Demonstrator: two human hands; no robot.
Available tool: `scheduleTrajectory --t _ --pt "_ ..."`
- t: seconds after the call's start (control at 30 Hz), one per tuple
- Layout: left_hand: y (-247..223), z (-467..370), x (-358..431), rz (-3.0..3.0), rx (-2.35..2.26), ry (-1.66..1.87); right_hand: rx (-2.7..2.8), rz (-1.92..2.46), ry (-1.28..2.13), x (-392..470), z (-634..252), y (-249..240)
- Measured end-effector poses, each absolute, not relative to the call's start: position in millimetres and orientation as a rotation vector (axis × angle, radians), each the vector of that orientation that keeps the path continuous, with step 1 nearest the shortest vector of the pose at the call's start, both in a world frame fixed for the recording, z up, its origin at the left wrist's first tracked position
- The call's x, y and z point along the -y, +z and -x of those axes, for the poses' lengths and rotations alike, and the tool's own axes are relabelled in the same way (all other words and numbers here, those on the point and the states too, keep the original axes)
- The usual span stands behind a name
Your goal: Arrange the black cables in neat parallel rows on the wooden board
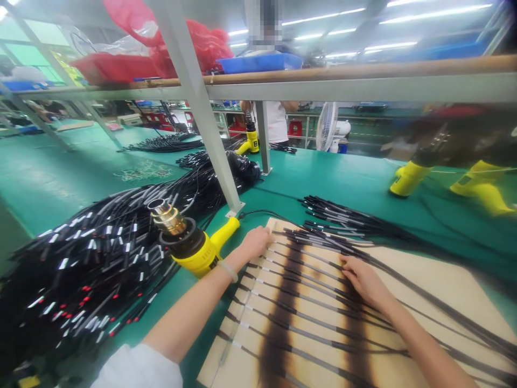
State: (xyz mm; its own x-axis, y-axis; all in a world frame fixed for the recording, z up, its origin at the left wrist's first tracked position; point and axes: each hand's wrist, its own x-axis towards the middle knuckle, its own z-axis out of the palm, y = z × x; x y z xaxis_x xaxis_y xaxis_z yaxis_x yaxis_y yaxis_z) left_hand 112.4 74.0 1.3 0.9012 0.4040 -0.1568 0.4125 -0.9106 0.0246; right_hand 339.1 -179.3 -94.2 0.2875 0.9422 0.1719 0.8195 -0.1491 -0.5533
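1. Cables point(317, 319) are laid side by side in a row across a pale board point(436, 275); board is set at an angle on a green table point(331, 167).
2. Board is marked by two dark brown bands point(278, 323), both crossed by the row.
3. Left hand point(257, 242) is placed at the far left corner of the board, by the cable ends. Fingers are curled; whether anything is pinched cannot be told.
4. Right hand point(363, 277) is held over the second band; one of the cables is grasped between its fingertips, near the far end of the row.
5. Loose bunch point(323, 240) is draped over the far edge of the board, just beyond both hands. Another bunch point(343, 215) is laid on the table behind it.
6. Yellow-and-black heat gun point(194, 248) is stood just left of the left forearm, nozzle pointed up.
7. Big pile point(133, 231) of dark leads, white and red bits among them, is heaped left of the heat gun.
8. Metal post point(202, 108) is fixed to the table beyond the board; a blue bin point(260, 63) is kept on the shelf above.
9. Across the table, a person in a white shirt point(278, 121) is partly hidden by the frame; a fan point(328, 126) is placed nearby.
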Motion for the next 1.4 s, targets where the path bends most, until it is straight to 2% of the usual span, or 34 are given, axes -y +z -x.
scheduleTrajectory --t 0.3,0.53,0.73,0.93,1.17,1.4 --pt "7.3 -116.2 -73.7 -3.084 -0.707 -0.255 1.557 2.052 0.122 190.9 -346.7 -94.1" --pt "11.0 -140.4 -59.9 -3.094 -0.623 -0.157 1.296 2.302 -0.128 187.8 -370.4 -86.6" --pt "-6.2 -167.9 -51.7 -3.087 -0.433 -0.162 1.355 2.318 -0.069 188.2 -374.4 -88.6" --pt "-16.9 -185.2 -56.8 -3.095 -0.546 -0.092 1.377 2.207 0.003 195.1 -367.7 -80.9" --pt "-10.5 -191.8 -50.0 -3.117 -0.534 0.114 1.258 1.971 0.322 206.9 -348.8 -59.8" --pt "-13.7 -190.5 -54.3 -3.083 -0.327 0.025 1.314 1.902 0.347 206.8 -343.8 -55.3"
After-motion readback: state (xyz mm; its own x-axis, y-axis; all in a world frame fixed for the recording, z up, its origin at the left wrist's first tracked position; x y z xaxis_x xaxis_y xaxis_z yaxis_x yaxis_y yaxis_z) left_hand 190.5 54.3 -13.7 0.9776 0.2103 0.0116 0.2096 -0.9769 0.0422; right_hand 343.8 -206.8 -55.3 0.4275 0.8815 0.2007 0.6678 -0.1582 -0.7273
